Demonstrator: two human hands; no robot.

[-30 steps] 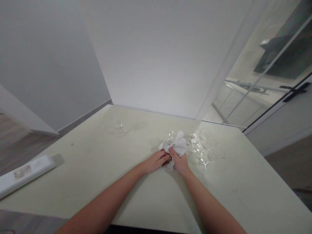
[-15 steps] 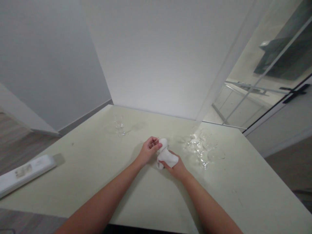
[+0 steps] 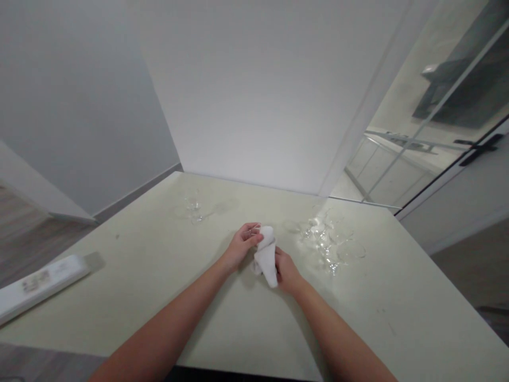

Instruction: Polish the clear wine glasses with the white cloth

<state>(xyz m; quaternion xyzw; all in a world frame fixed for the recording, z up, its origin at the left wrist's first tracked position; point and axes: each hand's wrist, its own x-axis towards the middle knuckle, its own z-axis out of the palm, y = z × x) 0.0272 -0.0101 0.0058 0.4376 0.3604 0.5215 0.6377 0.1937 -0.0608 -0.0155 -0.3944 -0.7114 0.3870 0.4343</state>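
Note:
Above the middle of the table, my left hand (image 3: 240, 245) is closed around a clear glass (image 3: 252, 231), of which only thin glints show between the fingers. A white cloth (image 3: 267, 258) covers the glass's right side and hangs down toward me. My left thumb presses on the cloth's upper part. On the cloth's right side, my right hand (image 3: 288, 271) is closed on the fabric, its fingertips partly hidden behind it. Near my right hand stands or lies a cluster of several clear glasses (image 3: 326, 241), their outlines hard to separate.
Farther back on the left of the pale table (image 3: 167, 276) is more clear glassware (image 3: 194, 206). A long white box-like object (image 3: 43, 284) lies at the left edge. A white wall (image 3: 254, 106) rises behind the table, with a glass-paned door (image 3: 409, 154) at the right.
My right hand has turned and shifted slightly, and the cloth has gone from bunched over it to hanging down in a fold. The left hand has stayed nearly in place.

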